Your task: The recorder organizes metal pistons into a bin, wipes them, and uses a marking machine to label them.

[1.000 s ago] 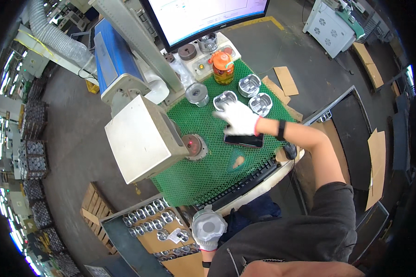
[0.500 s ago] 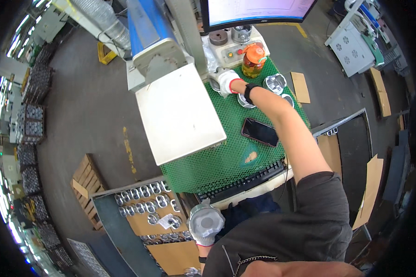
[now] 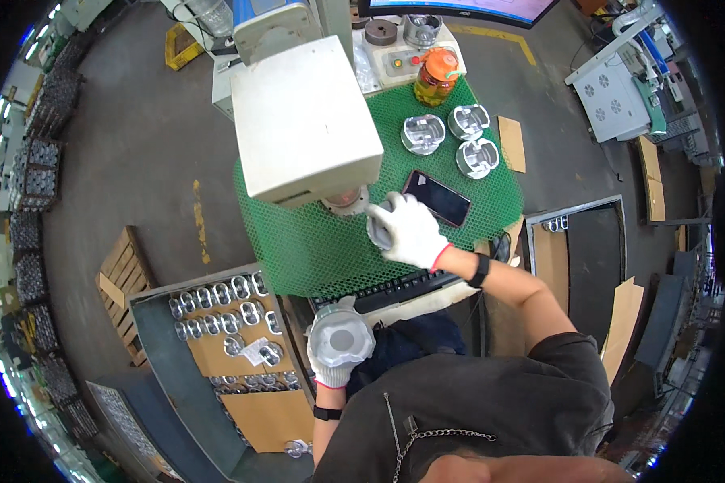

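My left hand (image 3: pixel 328 366), in a white glove, is wrapped round a grey metal piston (image 3: pixel 348 336), its flat round top facing up, low in front of me beside the bench. Over the green mesh mat (image 3: pixel 298 258), my gloved right hand (image 3: pixel 415 232) grips another piston (image 3: pixel 377 231) by its side; the fingers partly cover it. Close by on the left, a round metal fixture (image 3: pixel 348 201) shows from under the white machine head (image 3: pixel 306 121). Three shiny pistons (image 3: pixel 423 134) stand at the mat's far right. A dark phone (image 3: pixel 437 199) lies just beyond my right hand.
An orange-capped bottle (image 3: pixel 437 76) stands behind the pistons, near a button box (image 3: pixel 407 63) and a monitor (image 3: pixel 467 10). A black keyboard (image 3: pixel 395 290) lines the bench's near edge. Left of me, a grey bin (image 3: pixel 165 362) holds rows of pistons on cardboard. Another bin (image 3: pixel 596 266) stands right.
My right hand has come back from the mat's far side near the bottle to beside the fixture, a piston in its grip. My left hand still holds its piston. The whole view has shifted slightly.
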Available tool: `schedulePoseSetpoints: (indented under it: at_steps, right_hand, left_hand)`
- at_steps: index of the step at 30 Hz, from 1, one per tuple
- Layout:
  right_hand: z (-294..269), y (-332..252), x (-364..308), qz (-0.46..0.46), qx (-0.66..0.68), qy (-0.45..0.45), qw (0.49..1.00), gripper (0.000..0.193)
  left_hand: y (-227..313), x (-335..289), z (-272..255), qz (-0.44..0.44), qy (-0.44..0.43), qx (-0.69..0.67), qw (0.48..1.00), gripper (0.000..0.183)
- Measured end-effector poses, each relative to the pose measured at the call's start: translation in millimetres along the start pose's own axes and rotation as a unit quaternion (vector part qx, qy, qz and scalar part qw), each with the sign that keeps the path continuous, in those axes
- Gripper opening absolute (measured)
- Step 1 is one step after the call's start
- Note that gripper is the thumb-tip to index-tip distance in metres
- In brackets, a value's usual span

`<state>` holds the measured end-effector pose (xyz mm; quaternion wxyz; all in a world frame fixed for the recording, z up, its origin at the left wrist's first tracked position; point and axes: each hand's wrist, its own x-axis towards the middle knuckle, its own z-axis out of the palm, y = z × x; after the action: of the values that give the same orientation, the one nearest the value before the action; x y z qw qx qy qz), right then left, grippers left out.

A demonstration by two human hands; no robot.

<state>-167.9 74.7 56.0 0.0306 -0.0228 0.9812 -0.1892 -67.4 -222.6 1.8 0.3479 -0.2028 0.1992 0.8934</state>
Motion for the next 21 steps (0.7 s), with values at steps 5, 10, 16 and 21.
schedulePoseSetpoints:
  at_steps: [5, 10, 16, 21]
  right_hand:
    - [29.8, -9.7, -8.5, 0.054, 0.02, -0.001, 0.998, 0.087]
    - [13.5, 9.8, -6.4, -0.067, -0.038, -0.068, 0.995, 0.094]
    - [27.3, 31.6, 22.2, -0.355, -0.113, -0.083, 0.924, 0.077]
    - [24.0, 23.6, 35.4, -0.33, -0.067, -0.199, 0.92, 0.078]
  left_hand:
    - [-6.1, -3.8, 4.2, 0.016, 0.019, 0.081, 0.996, 0.079]
    - [-6.8, -17.6, 13.7, 0.029, -0.001, 0.057, 0.998, 0.072]
    - [-12.5, -22.7, -2.8, 0.022, -0.004, -0.076, 0.997, 0.074]
    - [-12.4, -25.5, 9.1, 0.048, 0.063, 0.031, 0.996, 0.075]
